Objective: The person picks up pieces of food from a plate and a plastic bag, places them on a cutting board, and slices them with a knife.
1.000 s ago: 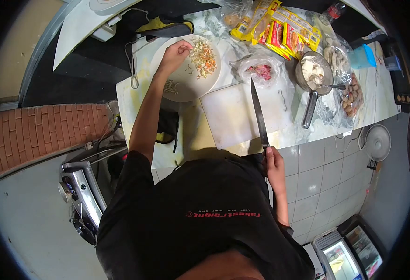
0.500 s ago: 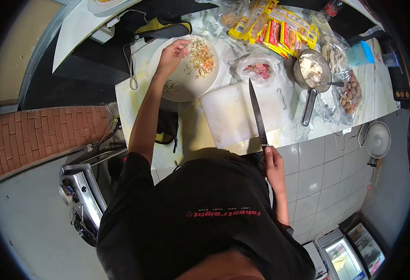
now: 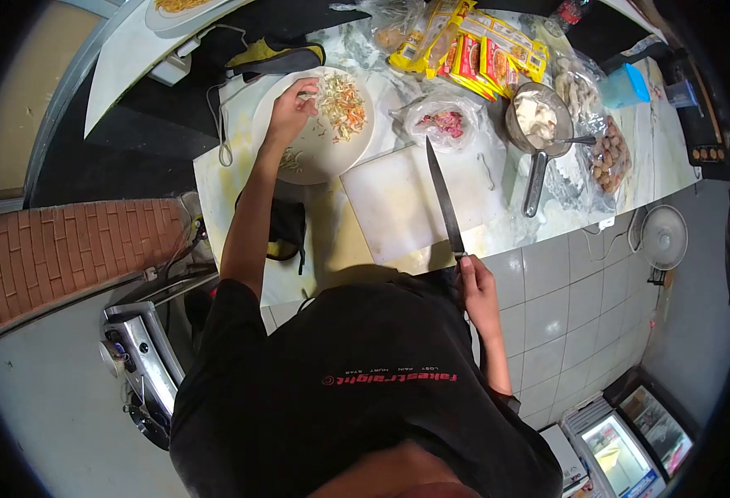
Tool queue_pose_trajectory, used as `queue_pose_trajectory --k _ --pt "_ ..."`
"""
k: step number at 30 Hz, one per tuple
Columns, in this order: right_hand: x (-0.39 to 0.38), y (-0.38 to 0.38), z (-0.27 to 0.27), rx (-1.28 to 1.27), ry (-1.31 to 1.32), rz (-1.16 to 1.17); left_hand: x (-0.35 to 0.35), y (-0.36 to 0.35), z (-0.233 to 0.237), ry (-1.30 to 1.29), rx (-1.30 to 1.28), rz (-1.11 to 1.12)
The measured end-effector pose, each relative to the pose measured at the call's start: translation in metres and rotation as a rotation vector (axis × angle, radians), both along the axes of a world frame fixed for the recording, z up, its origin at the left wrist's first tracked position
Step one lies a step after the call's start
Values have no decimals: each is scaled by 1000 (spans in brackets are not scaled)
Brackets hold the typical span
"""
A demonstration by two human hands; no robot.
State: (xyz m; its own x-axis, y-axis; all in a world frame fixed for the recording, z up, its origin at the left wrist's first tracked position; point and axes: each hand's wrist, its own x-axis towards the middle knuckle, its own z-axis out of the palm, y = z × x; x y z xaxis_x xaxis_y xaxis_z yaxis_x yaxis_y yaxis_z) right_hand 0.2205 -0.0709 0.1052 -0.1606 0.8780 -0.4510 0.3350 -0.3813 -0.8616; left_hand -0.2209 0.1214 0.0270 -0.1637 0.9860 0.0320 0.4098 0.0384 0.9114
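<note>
My left hand (image 3: 295, 106) is over the white plate (image 3: 319, 162), beside a heap of shredded vegetables (image 3: 344, 108); its fingers are curled, and whether they pinch anything is too small to tell. A few shreds lie apart at the plate's lower left. In my right hand (image 3: 478, 286) is the handle of a long knife (image 3: 443, 195), at the table's near edge. The blade points away from me over the white cutting board (image 3: 382, 203). Just beyond the knife tip, an open plastic bag (image 3: 419, 133) holds reddish pieces (image 3: 445, 124).
Right of the board is a pan (image 3: 535, 187) with white contents and a spoon. Yellow and red packets (image 3: 473, 62), a bag of small brown items (image 3: 612, 158) and a blue container (image 3: 627, 85) stand farther back. A black pouch (image 3: 278, 56) lies behind the plate.
The whole view has shifted, with the table things now slightly farther left. My left hand has moved a little down the plate relative to the heap. The knife remains in my right hand.
</note>
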Motion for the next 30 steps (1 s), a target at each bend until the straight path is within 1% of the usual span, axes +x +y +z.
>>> queue_pose_trajectory --k 3,5,6,8,9,11,12,13,15,16,17,20,22,23,25,26,28,30 --pt "0 -1 0 -70 26 -15 2 0 0 -58 18 -13" --pt "0 -3 -2 18 11 -10 3 1 -1 -79 -10 7" --pt "0 -5 -2 21 12 -10 2 1 -5 -78 -6 7" --pt "1 -2 -1 -64 28 -21 -2 6 -10 -62 -25 54" --pt "-1 -3 -1 -60 33 -19 -4 5 -11 -57 -20 56" --pt "-2 0 -1 -67 15 -3 -6 8 -13 -6 68 42" --pt "-1 0 -2 -13 6 18 -1 5 -6 77 52 64" --pt "-1 -2 -2 -29 4 15 4 0 -5 75 36 61" --pt "-4 2 -2 0 31 -13 10 -2 -1 -139 80 26" --pt "-5 3 -4 -2 22 -26 14 -7 1 -185 97 -22" --pt "-6 3 -3 -8 20 -27 18 -13 3 -186 92 -23" --pt "-5 2 -2 -82 70 -79 50 -37 20 -162 126 -8" --pt "-2 1 -7 -92 101 -76 76 -55 28 -2 116 76" --pt "-1 0 -7 -96 95 -77 89 -63 21 -7 111 75" --pt "-2 0 -5 -12 60 -63 116 -77 7 -87 126 33" --pt "-1 -1 -5 -16 55 -65 127 -85 5 -92 121 32" --pt "2 0 -3 -37 26 -65 148 -99 10 48 166 -72" --pt "3 0 -1 -30 22 -69 164 -108 10 37 122 -55"
